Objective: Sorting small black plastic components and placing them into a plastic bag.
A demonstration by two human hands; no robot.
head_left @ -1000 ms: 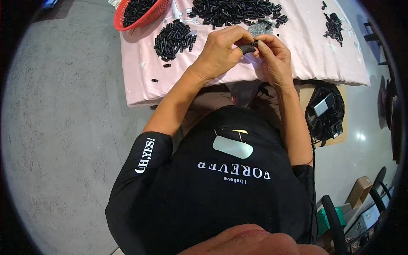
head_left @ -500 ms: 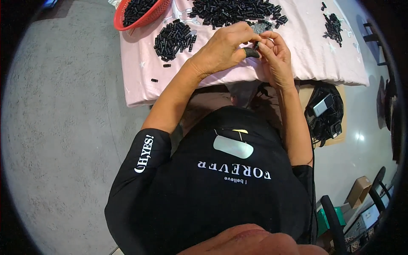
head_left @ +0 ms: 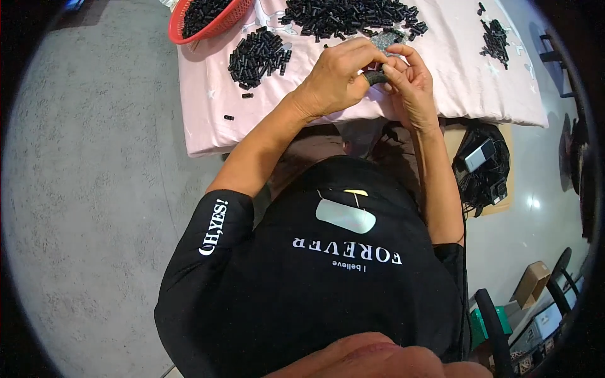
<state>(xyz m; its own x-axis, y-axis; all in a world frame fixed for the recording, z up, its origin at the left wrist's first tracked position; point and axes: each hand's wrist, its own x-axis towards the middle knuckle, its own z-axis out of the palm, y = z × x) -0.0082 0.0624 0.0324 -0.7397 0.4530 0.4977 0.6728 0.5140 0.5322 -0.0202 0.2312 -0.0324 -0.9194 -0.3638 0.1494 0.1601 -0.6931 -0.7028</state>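
Observation:
My left hand (head_left: 337, 79) and my right hand (head_left: 413, 88) meet above the near edge of the cloth-covered table (head_left: 454, 75). Both are closed, fingertips pinched together around a small black part that the fingers mostly hide. A black finger cover (head_left: 376, 77) sits on my left thumb. Just beyond the fingertips lies a heap of tiny silvery-grey bits (head_left: 383, 41), too small to make out. Behind it spreads a large pile of short black cylindrical parts (head_left: 346, 17). A smaller pile of black parts (head_left: 257, 58) lies left of my left hand.
A red basket (head_left: 220, 25) of black parts stands at the table's far left. Two single black parts (head_left: 229, 118) lie near the left edge, and a thin pile (head_left: 495, 43) lies at the far right. Below the table's right side are black cables (head_left: 482, 183) with a pale device.
Both hands stay together, with only a slight shift of the fingers. My left hand has turned a little, and its covered thumb sits closer to the right fingertips.

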